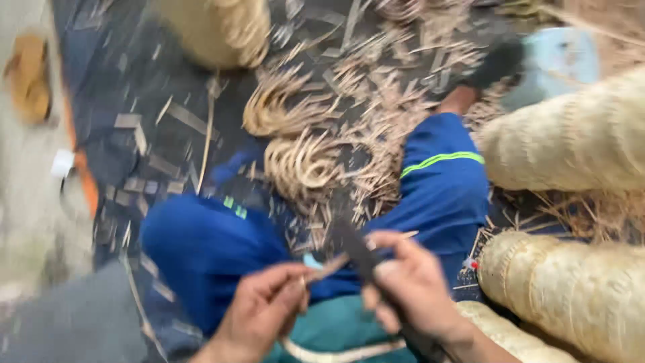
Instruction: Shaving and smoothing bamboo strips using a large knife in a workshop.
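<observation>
Over lap: left hand (259,312) pinches one strip (328,267); right hand (413,289) grips one knife (359,252); three woven baskets (571,138)

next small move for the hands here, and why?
Probably draw the dark blade in the right hand a little further along the thin strip pinched by the left hand: blade and strip already meet between the hands. Motion blur hides the exact contact.
</observation>
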